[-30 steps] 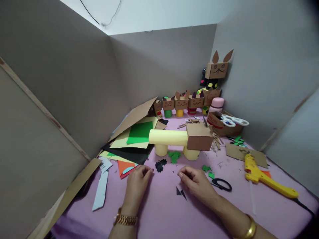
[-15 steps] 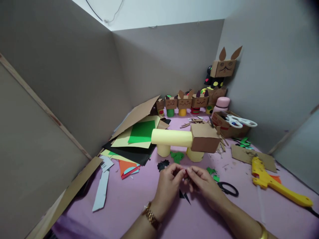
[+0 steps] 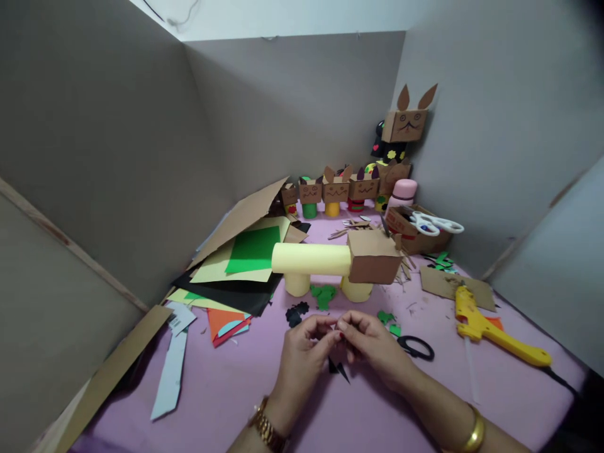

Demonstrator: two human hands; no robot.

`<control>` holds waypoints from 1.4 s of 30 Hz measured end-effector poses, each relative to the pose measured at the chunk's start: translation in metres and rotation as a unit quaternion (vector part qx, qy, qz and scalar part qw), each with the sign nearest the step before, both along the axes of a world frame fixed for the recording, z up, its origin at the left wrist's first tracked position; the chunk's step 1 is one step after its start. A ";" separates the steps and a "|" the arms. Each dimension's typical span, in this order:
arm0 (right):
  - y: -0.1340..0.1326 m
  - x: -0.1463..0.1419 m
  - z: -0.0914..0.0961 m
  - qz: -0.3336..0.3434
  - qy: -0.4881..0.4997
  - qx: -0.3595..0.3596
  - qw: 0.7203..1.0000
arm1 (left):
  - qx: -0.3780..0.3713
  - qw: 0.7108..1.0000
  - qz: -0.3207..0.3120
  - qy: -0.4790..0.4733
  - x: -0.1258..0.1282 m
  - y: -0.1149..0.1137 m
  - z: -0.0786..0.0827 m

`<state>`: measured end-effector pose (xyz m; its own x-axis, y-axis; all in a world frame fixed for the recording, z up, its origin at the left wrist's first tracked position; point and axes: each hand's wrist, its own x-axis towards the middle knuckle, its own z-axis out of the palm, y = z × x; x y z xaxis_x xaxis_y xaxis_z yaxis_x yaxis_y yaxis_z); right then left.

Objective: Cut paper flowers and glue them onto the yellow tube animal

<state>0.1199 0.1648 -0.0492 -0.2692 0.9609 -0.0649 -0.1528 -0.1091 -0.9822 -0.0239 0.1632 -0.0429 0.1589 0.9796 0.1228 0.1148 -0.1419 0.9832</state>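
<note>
Tiny dark paper scrap (image 3: 340,335) is sitting pinched between the meeting fingertips of both hands, just above the pink desk (image 3: 236,396) and in front of the pale yellow paper-tube animal with a brown cardboard box head (image 3: 325,259). The left hand (image 3: 302,352) is reaching in from below, fingers curled narrow; the right hand (image 3: 377,349) is angling in from the lower right, likewise pinched tight. Two black paper triangles (image 3: 340,370) are lying just beneath them.
</note>
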 end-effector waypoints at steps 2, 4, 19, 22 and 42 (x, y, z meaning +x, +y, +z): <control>0.001 0.001 0.001 0.004 0.008 -0.021 1.000 | -0.007 1.000 -0.002 -0.006 0.000 0.000 0.000; 0.002 0.001 0.001 0.001 0.017 -0.028 0.999 | -0.024 0.999 -0.005 -0.030 0.001 0.001 0.000; 0.006 0.002 0.001 -0.037 -0.007 0.012 0.999 | -0.123 0.985 -0.040 -0.117 0.001 0.007 0.002; 0.006 0.002 0.000 -0.038 -0.005 0.014 0.999 | -0.120 0.986 -0.035 -0.111 0.001 0.007 0.002; 0.003 0.001 0.002 -0.077 -0.081 0.085 0.990 | -0.064 0.996 -0.030 -0.054 0.000 0.007 -0.001</control>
